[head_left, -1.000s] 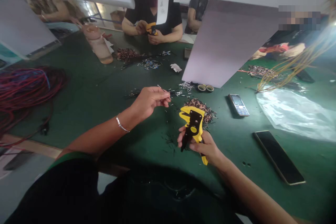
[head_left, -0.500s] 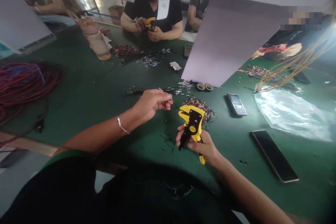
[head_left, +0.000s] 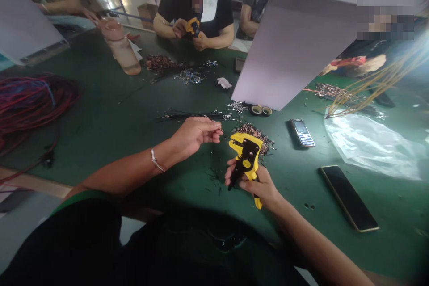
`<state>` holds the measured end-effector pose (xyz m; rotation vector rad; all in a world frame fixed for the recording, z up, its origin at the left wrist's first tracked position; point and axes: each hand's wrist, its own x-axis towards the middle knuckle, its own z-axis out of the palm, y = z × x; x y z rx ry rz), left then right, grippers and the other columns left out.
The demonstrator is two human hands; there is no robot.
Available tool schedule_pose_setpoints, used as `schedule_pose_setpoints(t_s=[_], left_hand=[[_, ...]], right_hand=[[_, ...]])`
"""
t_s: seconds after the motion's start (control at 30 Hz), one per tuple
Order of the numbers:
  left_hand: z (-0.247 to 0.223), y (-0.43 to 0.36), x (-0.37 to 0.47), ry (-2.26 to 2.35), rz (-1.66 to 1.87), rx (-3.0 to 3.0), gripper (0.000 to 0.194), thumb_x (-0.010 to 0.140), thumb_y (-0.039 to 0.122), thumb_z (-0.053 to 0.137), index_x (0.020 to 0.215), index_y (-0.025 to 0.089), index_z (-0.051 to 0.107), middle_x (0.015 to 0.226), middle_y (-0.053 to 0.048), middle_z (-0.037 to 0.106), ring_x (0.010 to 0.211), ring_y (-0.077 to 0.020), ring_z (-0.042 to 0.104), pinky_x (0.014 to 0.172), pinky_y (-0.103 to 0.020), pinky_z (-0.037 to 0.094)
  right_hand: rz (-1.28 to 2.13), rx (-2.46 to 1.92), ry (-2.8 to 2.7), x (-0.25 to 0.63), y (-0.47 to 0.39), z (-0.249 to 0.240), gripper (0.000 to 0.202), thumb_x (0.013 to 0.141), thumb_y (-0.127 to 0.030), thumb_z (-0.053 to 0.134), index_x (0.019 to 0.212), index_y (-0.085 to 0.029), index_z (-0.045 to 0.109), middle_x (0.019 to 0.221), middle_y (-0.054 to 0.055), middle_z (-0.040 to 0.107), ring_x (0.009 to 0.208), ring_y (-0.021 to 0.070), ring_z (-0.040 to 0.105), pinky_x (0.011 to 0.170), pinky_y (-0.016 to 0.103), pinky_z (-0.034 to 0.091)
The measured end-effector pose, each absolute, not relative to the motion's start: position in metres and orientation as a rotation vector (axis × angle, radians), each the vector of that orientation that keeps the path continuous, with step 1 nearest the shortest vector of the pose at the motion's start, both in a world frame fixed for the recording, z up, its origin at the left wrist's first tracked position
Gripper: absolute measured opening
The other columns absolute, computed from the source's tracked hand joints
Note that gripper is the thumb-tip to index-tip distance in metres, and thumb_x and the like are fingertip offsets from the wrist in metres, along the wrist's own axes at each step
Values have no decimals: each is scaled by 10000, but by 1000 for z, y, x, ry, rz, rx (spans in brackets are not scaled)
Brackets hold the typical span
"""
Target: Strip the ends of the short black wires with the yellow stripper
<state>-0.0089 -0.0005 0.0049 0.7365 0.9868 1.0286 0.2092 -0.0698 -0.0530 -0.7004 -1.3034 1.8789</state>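
My right hand (head_left: 259,183) is closed around the handles of a yellow and black wire stripper (head_left: 247,156), its jaws pointing up and to the left. To the left of those jaws, my left hand (head_left: 201,134) pinches a thin wire between thumb and fingertips; only a small tip shows. A short gap separates the pinched fingers from the tool. Beyond the left hand lies a bundle of black wires (head_left: 181,115) with bright metal ends. A heap of short black and copper-coloured wire scraps (head_left: 258,136) sits behind the stripper, and dark bits (head_left: 216,176) are scattered between my hands.
A keypad phone (head_left: 302,133), a smartphone (head_left: 348,199) and a clear plastic bag (head_left: 372,145) lie on the right. Coiled red cable (head_left: 30,111) is at left. A white panel (head_left: 288,49) stands ahead, near two tape rolls (head_left: 261,110). Co-workers sit across the green table (head_left: 110,143).
My left hand has shifted slightly right, closer to the stripper's jaws. My right hand keeps its hold on the tool, nearly unmoved. The co-worker opposite has slightly tilted a similar tool.
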Motion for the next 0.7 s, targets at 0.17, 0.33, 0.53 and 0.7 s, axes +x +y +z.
schedule_pose_setpoints(t_s=[0.17, 0.33, 0.53, 0.7], left_hand=[[3, -1, -7, 984, 1018, 713, 128, 683, 131, 741, 629, 109, 627, 680, -67, 673, 565, -126, 607, 673, -337, 494], [2, -2, -7, 990, 1013, 721, 148, 683, 143, 755, 629, 116, 620, 674, -66, 673, 563, -120, 600, 675, -339, 490], [1, -1, -8, 1001, 996, 717, 155, 668, 149, 768, 631, 116, 621, 663, -62, 672, 558, -125, 602, 667, -342, 489], [2, -2, -7, 1007, 986, 715, 154, 671, 144, 767, 631, 121, 620, 665, -65, 673, 565, -122, 599, 679, -348, 489]], right_hand=[[1895, -709, -1280, 209, -70, -52, 401, 737, -188, 701, 1127, -161, 612, 935, 73, 682, 802, 206, 661, 765, 385, 531], [1884, -719, -1298, 209, -70, -53, 404, 737, -186, 693, 1130, -164, 606, 899, 63, 681, 783, 201, 661, 738, 376, 530], [1843, -785, -1326, 207, -71, -51, 336, 733, -188, 689, 1059, -166, 610, 841, 45, 666, 745, 188, 653, 717, 362, 527], [1802, -857, -1358, 205, -73, -46, 276, 734, -204, 697, 993, -169, 608, 781, 36, 652, 692, 187, 642, 685, 373, 535]])
